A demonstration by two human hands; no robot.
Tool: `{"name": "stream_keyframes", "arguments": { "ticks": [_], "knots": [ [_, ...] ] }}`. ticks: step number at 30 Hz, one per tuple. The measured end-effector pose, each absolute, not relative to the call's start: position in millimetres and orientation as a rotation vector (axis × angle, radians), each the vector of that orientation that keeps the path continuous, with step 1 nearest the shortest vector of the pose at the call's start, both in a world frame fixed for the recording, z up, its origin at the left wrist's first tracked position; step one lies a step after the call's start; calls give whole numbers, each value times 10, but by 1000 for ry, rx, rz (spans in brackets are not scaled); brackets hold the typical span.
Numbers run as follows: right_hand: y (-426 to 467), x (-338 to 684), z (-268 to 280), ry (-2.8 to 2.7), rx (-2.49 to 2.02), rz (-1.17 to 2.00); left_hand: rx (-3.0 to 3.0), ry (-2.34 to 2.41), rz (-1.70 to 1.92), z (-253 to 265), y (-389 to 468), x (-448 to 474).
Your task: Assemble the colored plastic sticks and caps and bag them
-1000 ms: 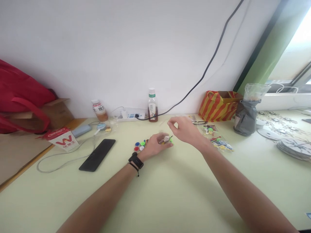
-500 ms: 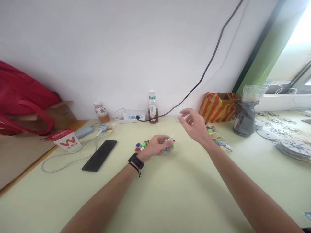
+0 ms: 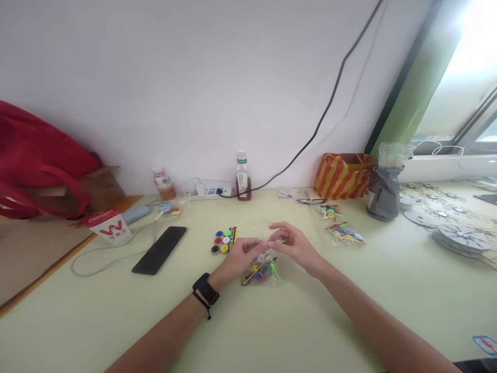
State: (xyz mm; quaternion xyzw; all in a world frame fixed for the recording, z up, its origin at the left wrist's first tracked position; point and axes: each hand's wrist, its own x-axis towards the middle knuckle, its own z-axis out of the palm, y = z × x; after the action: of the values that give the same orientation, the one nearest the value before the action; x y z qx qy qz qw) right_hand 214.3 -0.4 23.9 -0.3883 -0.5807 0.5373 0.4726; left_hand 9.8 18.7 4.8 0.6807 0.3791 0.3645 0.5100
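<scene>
A clear plastic bag (image 3: 262,273) with small colourful parts inside lies on the table in front of me. My left hand (image 3: 241,259), with a black watch on its wrist, pinches the top of this bag between thumb and fingers. From the other side my right hand (image 3: 298,249) closes on the bag's upper edge, its thumb tip meeting the left fingertips. Beside my left hand are small round coloured pieces (image 3: 218,241) in rows, with several thin coloured sticks (image 3: 233,235) along them. The hands partly cover the bag's mouth.
More bagged coloured parts (image 3: 344,233) lie to the right, near pliers-like dark handles (image 3: 312,201). A black phone (image 3: 159,249) and white cable are at left. A tea bottle (image 3: 243,178) stands by the power strip (image 3: 209,190). Stacked discs (image 3: 462,238) sit far right.
My right hand has come down and left to the bag, joining my left hand. The bag has come nearer and now lies flatter, its contents showing. The view has shifted slightly.
</scene>
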Motion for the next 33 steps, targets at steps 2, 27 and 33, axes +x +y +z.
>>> {"name": "stream_keyframes", "arguments": {
  "ticks": [2,27,33],
  "knots": [
    [-10,2100,195,-1359,-965,1325,1622,924,963,-7,194,119],
    [-16,1977,74,-1314,-966,1279,1441,946,1170,78,161,114],
    [14,2009,73,-1312,-1004,1238,1369,989,1229,50,189,84]
  ]
}}
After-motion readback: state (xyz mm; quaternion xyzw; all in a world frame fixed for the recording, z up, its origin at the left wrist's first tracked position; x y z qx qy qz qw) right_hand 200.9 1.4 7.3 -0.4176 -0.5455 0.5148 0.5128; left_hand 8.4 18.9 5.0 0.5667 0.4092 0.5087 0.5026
